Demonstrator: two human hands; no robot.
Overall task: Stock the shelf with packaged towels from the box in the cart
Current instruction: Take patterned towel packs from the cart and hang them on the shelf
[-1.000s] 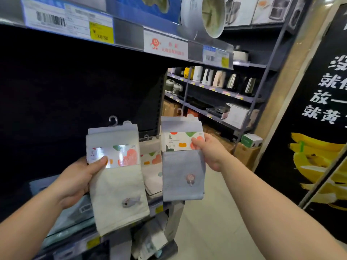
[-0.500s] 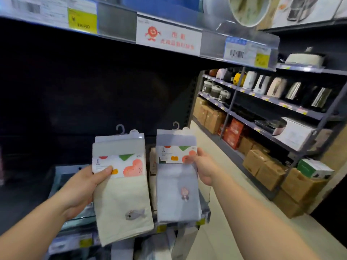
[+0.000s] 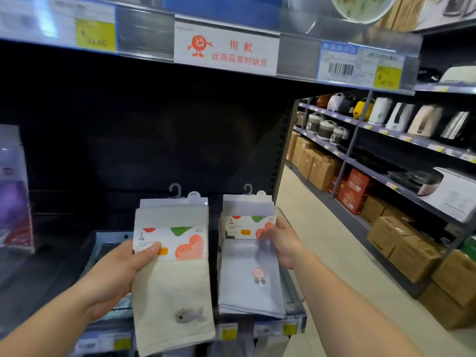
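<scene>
Basically one view, head camera. Two packaged towels, both held up in front of a dark shelf bay point(image 3: 154, 140).

Left hand point(image 3: 117, 275) is clamped on the cream towel point(image 3: 175, 287): thumb across the printed paper band, fingers behind. Flat folded rectangle, soft matte cloth, small grey whale patch near the bottom edge, one plastic hook on top.

Right hand point(image 3: 282, 243) grips the grey-blue towel point(image 3: 248, 279) at its right edge, at band level. Same flat fold, smoother look, small round red-and-white patch in the middle, one plastic hook on top. The hand is motion-blurred, so exact finger placement is unclear.

Towels hang side by side, upright, a narrow gap between them, above the lower shelf edge point(image 3: 278, 328) with its yellow price tags.

Upper shelf rail carries one white sign point(image 3: 226, 48) with red print. Aisle on the right: brown cardboard boxes point(image 3: 409, 253), several, blocky.
</scene>
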